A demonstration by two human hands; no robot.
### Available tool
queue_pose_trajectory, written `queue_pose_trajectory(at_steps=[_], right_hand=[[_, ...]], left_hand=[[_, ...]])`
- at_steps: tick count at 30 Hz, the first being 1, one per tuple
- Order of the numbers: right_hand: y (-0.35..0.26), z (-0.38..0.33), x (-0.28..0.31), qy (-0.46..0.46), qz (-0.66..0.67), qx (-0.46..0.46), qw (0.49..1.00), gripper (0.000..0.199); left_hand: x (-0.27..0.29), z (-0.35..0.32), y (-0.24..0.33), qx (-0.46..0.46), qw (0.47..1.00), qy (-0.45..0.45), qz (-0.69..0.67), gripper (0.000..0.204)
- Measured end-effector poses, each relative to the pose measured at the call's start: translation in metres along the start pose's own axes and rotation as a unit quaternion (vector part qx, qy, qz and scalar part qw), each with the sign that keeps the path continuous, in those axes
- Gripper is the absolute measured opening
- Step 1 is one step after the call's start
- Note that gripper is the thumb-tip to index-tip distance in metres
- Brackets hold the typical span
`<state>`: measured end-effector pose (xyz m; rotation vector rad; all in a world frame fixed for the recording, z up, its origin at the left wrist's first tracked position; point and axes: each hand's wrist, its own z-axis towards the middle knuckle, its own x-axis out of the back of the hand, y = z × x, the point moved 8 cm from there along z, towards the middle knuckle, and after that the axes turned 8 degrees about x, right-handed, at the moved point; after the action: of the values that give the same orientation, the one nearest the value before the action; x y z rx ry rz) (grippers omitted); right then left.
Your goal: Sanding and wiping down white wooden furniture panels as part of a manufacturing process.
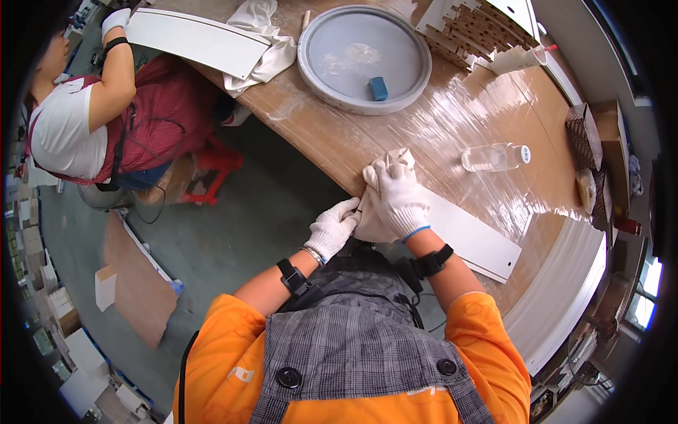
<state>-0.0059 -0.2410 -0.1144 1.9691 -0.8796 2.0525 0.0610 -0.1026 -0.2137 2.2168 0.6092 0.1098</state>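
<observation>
A long white panel [470, 237] lies at the near edge of the table, running out to the right from under my hands. My right hand [400, 199], in a white knit glove, bends its fingers over a crumpled off-white cloth [374, 227] and presses it onto the panel's left part. Gloved the same way, my left hand [332, 230] is closed at the table edge, its fingertips gripping the cloth's left side. The cloth and hands hide the panel's left end, so whether the left fingers also hold the panel cannot be seen.
Film covers the brown table [438, 127]. On it are a round grey lid-like tray [339, 78] holding a blue block [378, 88], a clear bottle [494, 157], stacked panels [480, 28] and long white strips [558, 283]. A seated co-worker [120, 127] handles another white panel [198, 42].
</observation>
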Motion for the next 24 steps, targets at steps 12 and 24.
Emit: queue_pose_trajectory(at_steps=[12,24], right_hand=[[0.019,-0.008,0.005,0.04,-0.009,-0.003,0.999,0.042],[0.02,-0.003,0.006,-0.091,-0.035,-0.033,0.995,0.04]], left_hand=[[0.002,0.013,-0.012,0.021,0.999,0.013,0.03,0.042],[-0.001,0.013,-0.012,0.013,1.0,0.003,-0.01,0.039]])
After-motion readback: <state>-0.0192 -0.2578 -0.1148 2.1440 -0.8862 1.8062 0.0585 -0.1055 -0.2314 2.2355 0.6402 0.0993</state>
